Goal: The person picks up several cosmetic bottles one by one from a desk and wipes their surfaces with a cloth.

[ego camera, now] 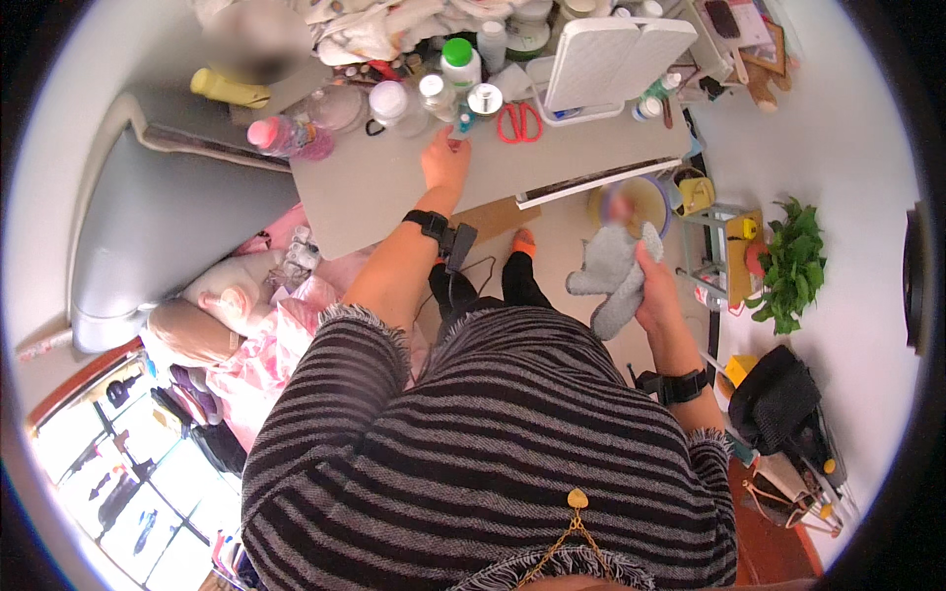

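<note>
My left hand (pixel 445 161) reaches over the grey tabletop (pixel 355 192), its fingertips at a small teal item (pixel 465 118) among the jars; whether it grips something I cannot tell. Just behind it are a clear jar with a silver lid (pixel 485 99) and a white bottle with a green cap (pixel 460 63). Red-handled scissors (pixel 519 123) lie to the right of the hand. Away from the table, on the right, my right hand (pixel 656 288) holds several grey fuzzy cloth pieces (pixel 612 262) above the floor.
A pink bottle (pixel 292 138) lies at the table's left. A white plastic container with an upright lid (pixel 591 63) stands at the back right. An open drawer edge (pixel 599 183) juts from the front. Below are a round bin (pixel 658 207), a small shelf (pixel 728 255) and a leafy plant (pixel 791 266).
</note>
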The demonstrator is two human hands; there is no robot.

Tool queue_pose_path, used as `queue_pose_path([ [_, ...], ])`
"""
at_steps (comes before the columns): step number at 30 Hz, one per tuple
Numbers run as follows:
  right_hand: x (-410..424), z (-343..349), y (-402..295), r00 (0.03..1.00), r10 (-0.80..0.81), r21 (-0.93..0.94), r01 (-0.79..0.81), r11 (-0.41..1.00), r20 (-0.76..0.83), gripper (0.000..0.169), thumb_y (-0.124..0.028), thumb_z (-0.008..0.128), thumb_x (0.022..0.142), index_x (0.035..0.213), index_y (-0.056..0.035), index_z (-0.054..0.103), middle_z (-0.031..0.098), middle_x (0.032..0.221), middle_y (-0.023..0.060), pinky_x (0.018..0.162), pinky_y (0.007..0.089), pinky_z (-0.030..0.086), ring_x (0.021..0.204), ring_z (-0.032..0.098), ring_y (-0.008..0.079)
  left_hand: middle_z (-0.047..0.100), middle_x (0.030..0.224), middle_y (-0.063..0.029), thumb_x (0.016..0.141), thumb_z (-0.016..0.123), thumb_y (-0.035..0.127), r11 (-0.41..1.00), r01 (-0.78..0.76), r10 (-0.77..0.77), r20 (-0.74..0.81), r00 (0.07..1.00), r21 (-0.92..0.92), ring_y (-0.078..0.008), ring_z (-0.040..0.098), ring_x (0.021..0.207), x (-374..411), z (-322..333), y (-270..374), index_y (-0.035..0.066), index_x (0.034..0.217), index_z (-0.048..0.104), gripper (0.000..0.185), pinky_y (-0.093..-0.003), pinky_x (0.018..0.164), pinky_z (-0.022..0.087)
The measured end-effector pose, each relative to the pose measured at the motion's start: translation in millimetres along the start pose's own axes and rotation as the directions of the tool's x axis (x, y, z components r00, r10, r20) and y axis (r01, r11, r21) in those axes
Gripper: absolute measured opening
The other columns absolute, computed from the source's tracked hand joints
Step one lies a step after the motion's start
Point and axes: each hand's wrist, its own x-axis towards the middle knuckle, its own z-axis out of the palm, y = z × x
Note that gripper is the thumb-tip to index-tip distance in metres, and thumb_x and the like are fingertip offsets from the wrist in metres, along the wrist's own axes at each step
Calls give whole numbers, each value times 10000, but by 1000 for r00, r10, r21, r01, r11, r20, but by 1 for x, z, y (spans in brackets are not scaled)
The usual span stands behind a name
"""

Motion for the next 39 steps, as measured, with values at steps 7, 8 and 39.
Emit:
queue_pose_path([
  [7,5,30,0,997,-21,69,16,998,78,520,-469,451,941,1256,-54,463,580,1174,116,868,458,478,1044,585,278,627,863,-116,727,750,315,978,160,-180,-149,972,-137,-232,619,783,-19,-93,-39,10,1043,565,477,-352,706,499],
  [8,6,35,0,996,-29,73,22,997,89,531,-483,442,940,1261,-60,460,576,1182,115,869,461,477,1047,584,280,609,932,-132,704,773,321,973,177,-210,-247,946,-148,-231,610,818,-17,-111,-52,5,1073,539,539,-351,721,495],
  [39,-89,245,-2,873,-174,21,184,983,457,698,-582,306,934,1349,-23,363,499,1279,99,1000,391,389,1170,488,231,531,1178,-74,667,795,168,541,-191,416,63,907,-819,-176,513,1079,-56,-302,3,29,1312,376,782,-336,934,416],
])
